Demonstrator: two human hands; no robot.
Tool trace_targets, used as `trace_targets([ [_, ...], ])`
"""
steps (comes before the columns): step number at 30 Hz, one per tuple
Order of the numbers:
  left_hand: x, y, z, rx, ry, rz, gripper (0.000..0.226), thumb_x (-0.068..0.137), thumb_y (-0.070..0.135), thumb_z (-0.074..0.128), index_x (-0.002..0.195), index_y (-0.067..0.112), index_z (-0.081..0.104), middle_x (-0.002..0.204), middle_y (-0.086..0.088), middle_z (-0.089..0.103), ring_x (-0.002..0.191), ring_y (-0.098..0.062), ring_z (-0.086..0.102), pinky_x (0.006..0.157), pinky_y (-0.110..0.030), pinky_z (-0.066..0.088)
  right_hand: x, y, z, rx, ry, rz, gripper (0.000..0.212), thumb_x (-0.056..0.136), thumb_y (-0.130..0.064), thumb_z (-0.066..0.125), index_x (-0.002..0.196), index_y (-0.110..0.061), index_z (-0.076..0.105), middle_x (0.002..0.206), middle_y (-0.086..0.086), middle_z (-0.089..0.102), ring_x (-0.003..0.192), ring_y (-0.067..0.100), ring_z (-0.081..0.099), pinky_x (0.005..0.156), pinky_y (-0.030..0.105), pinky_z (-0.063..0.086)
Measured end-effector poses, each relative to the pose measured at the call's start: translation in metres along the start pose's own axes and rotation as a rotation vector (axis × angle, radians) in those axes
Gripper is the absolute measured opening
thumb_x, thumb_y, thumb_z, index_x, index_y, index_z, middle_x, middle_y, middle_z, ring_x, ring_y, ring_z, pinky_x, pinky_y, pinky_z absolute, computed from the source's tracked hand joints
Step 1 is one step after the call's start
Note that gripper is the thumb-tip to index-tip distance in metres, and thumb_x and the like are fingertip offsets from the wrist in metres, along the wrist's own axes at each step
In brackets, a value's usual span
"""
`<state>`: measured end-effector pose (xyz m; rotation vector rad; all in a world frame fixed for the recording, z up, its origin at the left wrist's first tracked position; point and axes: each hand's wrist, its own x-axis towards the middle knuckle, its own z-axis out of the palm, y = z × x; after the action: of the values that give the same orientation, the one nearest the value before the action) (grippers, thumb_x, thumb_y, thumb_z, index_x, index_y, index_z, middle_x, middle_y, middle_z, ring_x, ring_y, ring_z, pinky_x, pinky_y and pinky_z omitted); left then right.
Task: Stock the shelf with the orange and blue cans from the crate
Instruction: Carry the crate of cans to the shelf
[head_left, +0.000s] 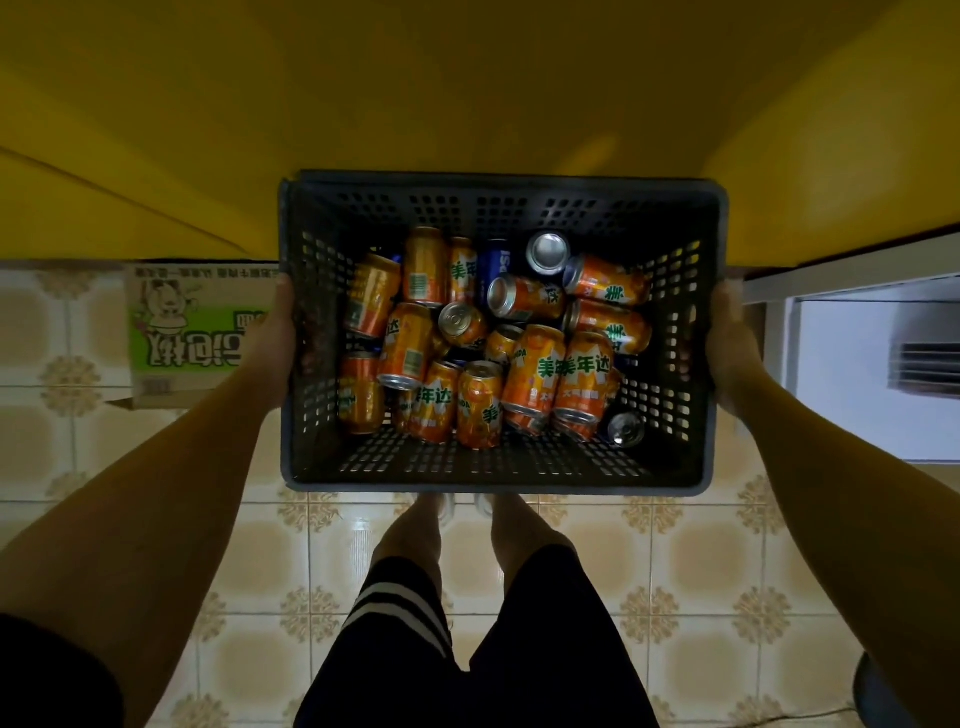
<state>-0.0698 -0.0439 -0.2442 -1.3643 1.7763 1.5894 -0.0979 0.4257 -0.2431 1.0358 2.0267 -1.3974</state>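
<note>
A dark perforated plastic crate (498, 475) hangs in front of me above the tiled floor, carried by both hands. My left hand (278, 338) grips its left wall and my right hand (730, 343) grips its right wall. Inside lie several orange cans (535, 371) piled at all angles, some on their sides, some with silver tops up. A blue can (492, 265) shows near the back, mostly buried under the orange ones. No shelf is clearly in view.
A yellow surface (467, 93) fills the top of the view beyond the crate. A cardboard box with green print (192, 332) stands on the floor at left. A white metal frame (831, 280) is at right. My legs and feet stand below the crate.
</note>
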Motion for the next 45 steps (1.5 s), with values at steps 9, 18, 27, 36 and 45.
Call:
trace_targets([
  [9,-0.020,0.004,0.000,-0.090,-0.148,-0.009,0.062,0.085,0.077,0.041,0.068,0.019,0.053,0.054,0.002,0.046,0.039,-0.011,0.038,0.039,-0.017,0.032,-0.009,0.004,-0.007,0.054,-0.082,-0.070,0.065,0.089,-0.078,0.032,0.065,-0.021,0.053,0.057,0.006,0.046,0.045,0.017,0.041,0.043,0.026,0.034],
  [18,-0.093,0.023,-0.022,-0.077,-0.228,0.065,0.055,0.096,0.064,0.037,0.064,0.020,0.048,0.051,0.004,0.044,0.037,-0.008,0.035,0.035,-0.017,0.025,-0.125,0.021,-0.037,0.156,0.105,-0.021,0.054,0.095,-0.068,0.035,0.083,-0.022,0.061,0.061,-0.007,0.062,0.055,0.004,0.060,0.057,0.024,0.046],
  [27,-0.205,0.046,-0.041,0.136,-0.200,0.160,0.057,0.085,0.076,0.044,0.071,0.022,0.054,0.060,0.002,0.049,0.041,-0.010,0.038,0.042,-0.024,0.026,-0.280,0.074,-0.114,0.299,0.304,0.143,0.086,0.052,-0.103,0.041,0.068,-0.021,0.061,0.060,0.004,0.057,0.053,0.020,0.051,0.054,0.031,0.040],
  [36,-0.288,0.092,-0.014,0.353,-0.506,0.362,0.058,0.087,0.075,0.041,0.070,0.021,0.050,0.056,0.001,0.048,0.036,-0.009,0.035,0.036,-0.016,0.023,-0.471,0.111,-0.116,0.618,0.638,0.049,0.061,0.090,-0.073,0.037,0.066,-0.018,0.048,0.054,0.004,0.039,0.041,0.018,0.035,0.042,0.025,0.030],
  [45,-0.403,0.090,0.094,0.731,-0.775,0.569,0.060,0.070,0.082,0.045,0.072,0.022,0.052,0.062,0.000,0.048,0.032,-0.010,0.033,0.038,-0.014,0.025,-0.616,0.230,-0.103,0.971,0.826,0.182,0.067,0.090,-0.076,0.031,0.061,-0.018,0.043,0.049,0.000,0.036,0.035,0.014,0.032,0.035,0.018,0.027],
])
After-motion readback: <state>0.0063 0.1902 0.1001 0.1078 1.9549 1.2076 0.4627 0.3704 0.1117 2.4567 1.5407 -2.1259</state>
